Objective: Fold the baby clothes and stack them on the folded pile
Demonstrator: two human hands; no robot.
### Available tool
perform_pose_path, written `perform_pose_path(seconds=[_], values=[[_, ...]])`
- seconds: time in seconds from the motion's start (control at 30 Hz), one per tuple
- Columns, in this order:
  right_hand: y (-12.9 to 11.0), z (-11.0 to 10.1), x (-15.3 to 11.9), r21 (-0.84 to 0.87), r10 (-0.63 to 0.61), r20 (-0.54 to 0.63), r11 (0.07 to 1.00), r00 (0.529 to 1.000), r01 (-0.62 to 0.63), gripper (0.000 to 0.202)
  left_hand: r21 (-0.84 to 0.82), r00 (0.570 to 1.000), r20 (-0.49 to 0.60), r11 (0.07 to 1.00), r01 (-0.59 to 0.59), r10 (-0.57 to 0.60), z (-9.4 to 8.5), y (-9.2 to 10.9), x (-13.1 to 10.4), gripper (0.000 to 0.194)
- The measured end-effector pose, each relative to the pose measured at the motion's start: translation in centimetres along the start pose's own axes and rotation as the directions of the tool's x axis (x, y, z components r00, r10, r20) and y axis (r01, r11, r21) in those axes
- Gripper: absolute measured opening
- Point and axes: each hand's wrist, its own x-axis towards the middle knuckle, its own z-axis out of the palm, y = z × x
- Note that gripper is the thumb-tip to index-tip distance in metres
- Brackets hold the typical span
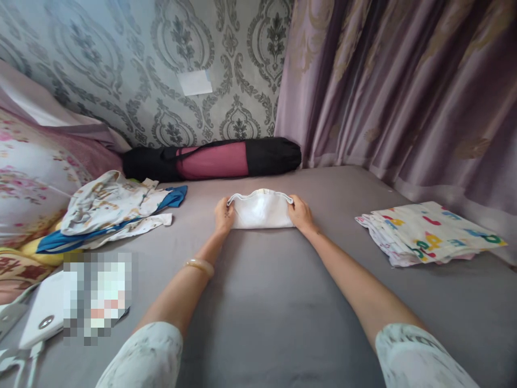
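Note:
A white folded cloth (pixel 262 211) spans the gap between my two hands, its upper edge wavy and its lower edge straight against the grey bed sheet (pixel 258 302). My left hand (pixel 224 215) is closed on the cloth's left end, and a pale bangle circles that forearm. On the right end, my right hand (pixel 302 214) pinches the cloth near its top corner. The thumbs and the undersides of the fingers are partly hidden. What kind of garment or cloth it is, I cannot tell.
To the right lies a folded stack of letter-printed cloth (pixel 436 231). Loose printed clothes (pixel 117 205) lie to the left by a floral pillow (pixel 24 183). A white power bank (pixel 50 302) with a cable sits near left. Against the wall rests a long black-and-maroon bag (pixel 214 160).

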Motion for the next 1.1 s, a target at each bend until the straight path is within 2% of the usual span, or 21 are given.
perform_pose_path(seconds=[0.13, 0.27, 0.47, 0.6, 0.93, 1.1], values=[[0.7, 0.5, 0.8, -0.106, 0.06, 0.118, 0.993, 0.991, -0.048, 0.028, 0.231, 0.987, 0.114, 0.97, 0.081, -0.11, 0.7, -0.4, 0.7, 0.022], [1.2, 0.9, 1.1, -0.149, 0.147, 0.119, 0.98, 0.982, -0.129, 0.027, 0.345, 0.975, 0.135, 0.931, 0.118, -0.174, 0.7, -0.7, 0.7, 0.024], [1.0, 0.8, 1.2, -0.115, 0.297, 0.091, 0.951, 0.951, -0.286, 0.031, 0.385, 0.944, 0.11, 0.889, 0.247, -0.31, 0.2, -0.3, 1.0, 0.03], [0.4, 0.3, 1.4, -0.145, 0.353, 0.094, 0.93, 0.931, -0.338, 0.03, 0.411, 0.927, 0.068, 0.857, 0.312, -0.37, 0.3, 0.1, 1.0, 0.034], [-0.6, -0.3, 1.9, -0.257, 0.383, 0.08, 0.9, 0.92, -0.352, 0.031, 0.447, 0.911, 0.044, 0.824, 0.348, -0.409, -0.1, 1.1, 0.9, 0.031], [0.5, -0.8, 3.1, -0.236, 0.435, 0.171, 0.889, 0.884, -0.391, 0.034, 0.472, 0.901, 0.107, 0.819, 0.327, -0.421, -0.7, 1.0, 1.3, 0.031]])
